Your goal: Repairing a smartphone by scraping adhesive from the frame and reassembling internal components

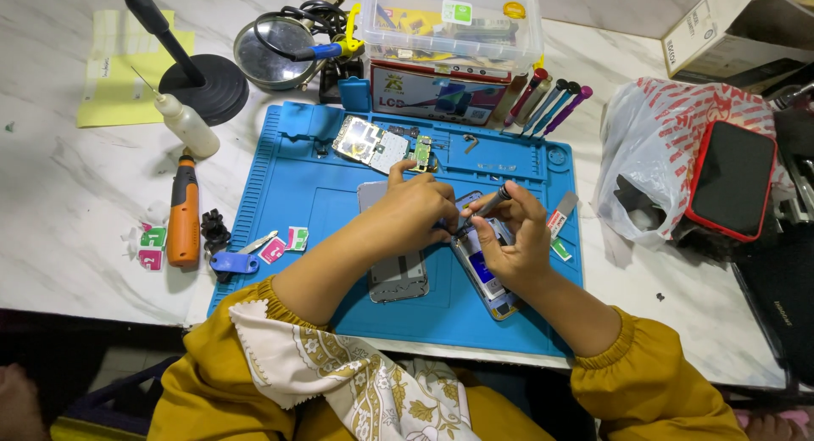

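Note:
On the blue work mat (pixel 297 212) my left hand (pixel 415 212) presses down on an opened phone (pixel 485 271) that lies tilted under both hands. My right hand (pixel 513 237) grips a small dark screwdriver (pixel 487 205) with its tip pointed down into the phone. A grey phone back cover (pixel 397 276) lies on the mat beneath my left forearm. A green circuit board (pixel 370 142) rests at the mat's far edge.
An orange electric screwdriver (pixel 182 210), a squeeze bottle (pixel 188 125), a round black stand base (pixel 208 85) and small packets sit left. A clear parts box (pixel 449 21) and several screwdrivers (pixel 547 102) are behind. A plastic bag (pixel 670 144) and red-cased phone (pixel 731 180) lie right.

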